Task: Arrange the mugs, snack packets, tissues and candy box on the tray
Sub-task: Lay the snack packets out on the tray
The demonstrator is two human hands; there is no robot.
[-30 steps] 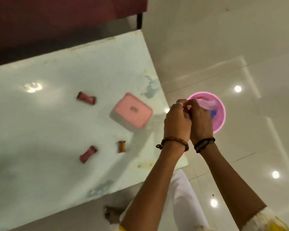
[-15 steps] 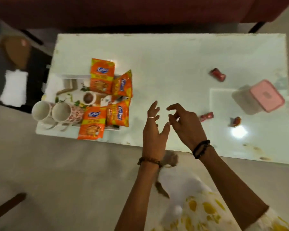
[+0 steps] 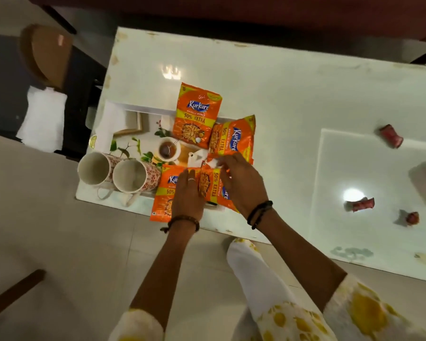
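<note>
Both hands down on the snack packets at the near edge of the tray (image 3: 133,108). Left hand (image 3: 187,193) flat and open on the near-left packet (image 3: 162,205), holding nothing. Right hand (image 3: 241,183) spread over the near-right packet (image 3: 213,185), fingers curled at its top, maybe pinching. Two mugs (image 3: 113,172) lying on their sides close by. Could bump a mug with one push, or slide a packet off the edge.

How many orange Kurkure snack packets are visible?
4: far packet, right one, near-left under the left hand, near-right under the right hand. Others could hide beneath.
</note>
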